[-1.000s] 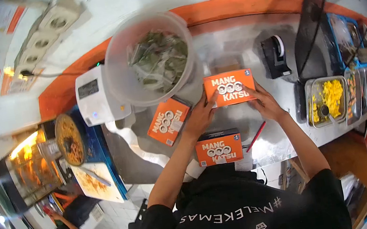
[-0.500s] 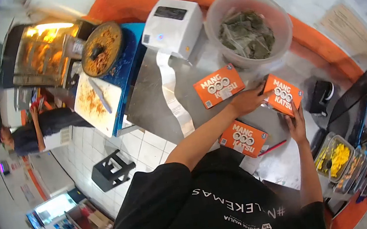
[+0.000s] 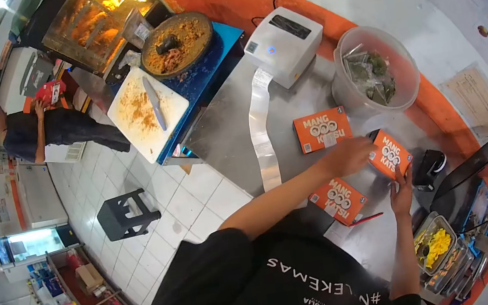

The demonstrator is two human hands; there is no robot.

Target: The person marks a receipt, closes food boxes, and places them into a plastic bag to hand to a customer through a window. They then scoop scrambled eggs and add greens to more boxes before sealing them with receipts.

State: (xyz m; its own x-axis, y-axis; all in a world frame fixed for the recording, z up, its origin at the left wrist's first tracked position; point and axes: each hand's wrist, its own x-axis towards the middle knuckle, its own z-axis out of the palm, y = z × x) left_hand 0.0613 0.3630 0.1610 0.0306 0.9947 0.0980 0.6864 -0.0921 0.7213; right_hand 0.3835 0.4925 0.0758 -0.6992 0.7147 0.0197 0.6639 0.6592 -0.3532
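An orange food box (image 3: 390,153) printed "MANG KATSU" sits between my two hands on the metal counter. My left hand (image 3: 351,153) is closed, its fingers bent at the left edge of this box. From the near side, my right hand (image 3: 401,191) grips the box's lower edge, with fingertips up on its printed face. A second orange box (image 3: 321,130) lies just beyond my left hand. A third orange box (image 3: 339,202) rests under my left forearm, close to my shirt, beside a red pen (image 3: 367,218).
A label printer (image 3: 284,45) trails a paper strip (image 3: 262,130). Beside it stands a clear tub (image 3: 375,71) of bagged greens. Left are a cutting board (image 3: 138,134) with a knife (image 3: 154,103) and a stone mortar (image 3: 196,51). Food containers (image 3: 435,250) stand right. A person (image 3: 55,128) holds something red.
My view has shifted, so the counter sits lower and farther right. My left fingers have drawn back to the box's left edge. My right hand keeps its hold.
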